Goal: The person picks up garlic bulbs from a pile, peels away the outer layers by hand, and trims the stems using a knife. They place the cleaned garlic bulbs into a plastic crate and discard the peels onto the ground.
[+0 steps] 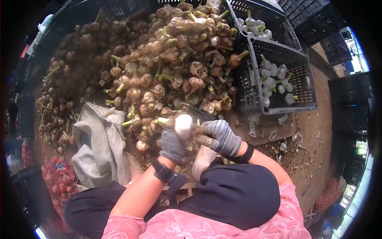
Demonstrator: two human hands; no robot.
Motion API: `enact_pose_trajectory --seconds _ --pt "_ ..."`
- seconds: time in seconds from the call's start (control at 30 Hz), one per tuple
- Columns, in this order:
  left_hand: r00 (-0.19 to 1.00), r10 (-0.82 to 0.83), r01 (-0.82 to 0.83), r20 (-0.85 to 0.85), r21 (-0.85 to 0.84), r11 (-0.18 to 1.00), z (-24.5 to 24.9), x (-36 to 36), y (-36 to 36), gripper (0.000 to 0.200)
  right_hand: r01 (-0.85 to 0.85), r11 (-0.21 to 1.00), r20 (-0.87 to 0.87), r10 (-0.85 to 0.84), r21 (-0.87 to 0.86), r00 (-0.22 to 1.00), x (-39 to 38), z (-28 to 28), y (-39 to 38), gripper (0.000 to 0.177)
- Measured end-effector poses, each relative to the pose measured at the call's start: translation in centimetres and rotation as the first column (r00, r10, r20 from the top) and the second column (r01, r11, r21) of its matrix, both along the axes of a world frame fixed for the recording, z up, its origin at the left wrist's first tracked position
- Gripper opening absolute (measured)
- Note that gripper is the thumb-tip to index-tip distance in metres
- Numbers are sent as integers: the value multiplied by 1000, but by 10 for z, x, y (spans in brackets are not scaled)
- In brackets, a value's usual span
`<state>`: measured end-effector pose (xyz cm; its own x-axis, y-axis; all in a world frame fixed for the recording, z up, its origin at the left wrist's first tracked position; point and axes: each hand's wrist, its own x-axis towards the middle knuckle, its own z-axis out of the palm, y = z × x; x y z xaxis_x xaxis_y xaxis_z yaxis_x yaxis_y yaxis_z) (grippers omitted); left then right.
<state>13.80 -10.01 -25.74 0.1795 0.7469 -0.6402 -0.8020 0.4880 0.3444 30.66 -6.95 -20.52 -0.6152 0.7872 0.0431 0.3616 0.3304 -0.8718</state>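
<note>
Beside the garlic pile [167,59], left hand [172,144] grips a white bulb [183,125]; right hand [221,137] curls shut against it.

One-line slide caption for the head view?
Gloved left hand and right hand hold a white garlic bulb before a garlic pile; cleaned bulbs lie in a black crate.

Garlic heap [159,67] fills ground ahead, spreading far left. Two crates right of heap. Near crate [246,89] touches heap's right edge, bulbs [272,77] lying in it. Far crate [254,8] just behind it, more bulbs [252,24] inside. Sack [99,147] on ground at heap's near-left edge. Mesh bag [59,179] nearer, further left. Left hand [172,143] and right hand [221,137] meet before heap, garlic bulb [183,125] between them. Peel scraps [274,135] on ground before near crate.
</note>
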Motion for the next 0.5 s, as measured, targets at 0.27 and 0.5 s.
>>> enact_pose_trajectory --seconds 0.27,0.5 --pt "800 -304 498 -518 291 817 21 21 4 49 269 764 -22 -347 -587 938 22 -47 -7 59" --pt "902 -225 295 -369 147 944 13 -9 14 36 -155 753 -763 -647 -639 6 89 6 47 53"
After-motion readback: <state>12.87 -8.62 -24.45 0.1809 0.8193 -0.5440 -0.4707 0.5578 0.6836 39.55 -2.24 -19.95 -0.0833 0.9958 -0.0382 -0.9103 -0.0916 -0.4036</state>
